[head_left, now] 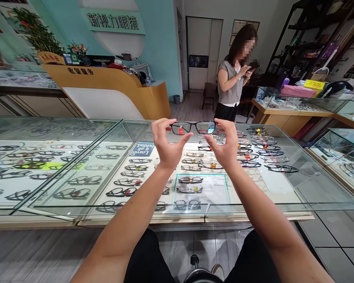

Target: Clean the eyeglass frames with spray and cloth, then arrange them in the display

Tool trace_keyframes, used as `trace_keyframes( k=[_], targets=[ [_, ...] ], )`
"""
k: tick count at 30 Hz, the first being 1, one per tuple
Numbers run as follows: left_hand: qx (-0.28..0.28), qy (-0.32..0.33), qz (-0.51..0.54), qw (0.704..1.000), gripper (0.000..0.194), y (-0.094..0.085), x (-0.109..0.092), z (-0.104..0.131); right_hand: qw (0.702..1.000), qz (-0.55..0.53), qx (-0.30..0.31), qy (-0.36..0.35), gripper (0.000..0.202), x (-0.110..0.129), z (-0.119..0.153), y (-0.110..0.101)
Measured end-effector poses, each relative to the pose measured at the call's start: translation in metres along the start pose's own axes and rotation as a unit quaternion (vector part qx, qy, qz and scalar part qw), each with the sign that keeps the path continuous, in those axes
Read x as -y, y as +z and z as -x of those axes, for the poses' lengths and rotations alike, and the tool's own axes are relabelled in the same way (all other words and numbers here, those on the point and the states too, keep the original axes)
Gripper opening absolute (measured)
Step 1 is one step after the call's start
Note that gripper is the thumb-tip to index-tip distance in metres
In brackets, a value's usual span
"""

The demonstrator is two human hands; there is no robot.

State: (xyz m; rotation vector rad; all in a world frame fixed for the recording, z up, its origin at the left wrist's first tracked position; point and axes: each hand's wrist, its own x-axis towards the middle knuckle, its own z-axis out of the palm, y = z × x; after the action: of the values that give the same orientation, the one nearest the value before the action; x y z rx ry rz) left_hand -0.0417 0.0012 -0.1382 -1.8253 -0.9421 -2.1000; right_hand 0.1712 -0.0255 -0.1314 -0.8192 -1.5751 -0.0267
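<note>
A pair of dark-framed eyeglasses (193, 125) is held up in front of me, above the glass display case. My left hand (167, 143) grips its left end between fingers and thumb. At the other end, my right hand (224, 143) pinches the frame the same way. A red tag (180, 130) shows through the left lens. Below both hands, inside the glass case (206, 208), several rows of eyeglasses lie on a white surface, with a blue printed card (143, 149) among them.
Across the case a person (235, 74) stands looking at a phone. A wooden counter (106, 80) is at the back left. Another glass case (294, 106), with a pink box (298, 91) on it, stands at the right. A stool base (199, 273) is below me.
</note>
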Motion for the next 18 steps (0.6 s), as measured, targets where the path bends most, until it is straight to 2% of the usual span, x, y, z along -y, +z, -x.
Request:
trace_keyframes(
  k=[8, 13, 18],
  targets=[
    [0.017, -0.024, 0.013, 0.999, 0.076, 0.0033, -0.0001, 0.0038, 0.999, -0.009, -0.025, 0.036, 0.047, 0.0087, 0.002, 0.0],
    [0.018, -0.028, 0.027, 0.999, 0.067, 0.0058, -0.0001, 0.0051, 0.998, -0.02, -0.03, 0.06, 0.049, 0.0096, 0.0026, 0.0],
    [0.006, -0.034, 0.025, 0.999, 0.063, 0.0054, -0.0039, 0.0044, 0.998, -0.016, -0.045, 0.038, 0.048, 0.011, 0.0027, 0.0005]
  ],
)
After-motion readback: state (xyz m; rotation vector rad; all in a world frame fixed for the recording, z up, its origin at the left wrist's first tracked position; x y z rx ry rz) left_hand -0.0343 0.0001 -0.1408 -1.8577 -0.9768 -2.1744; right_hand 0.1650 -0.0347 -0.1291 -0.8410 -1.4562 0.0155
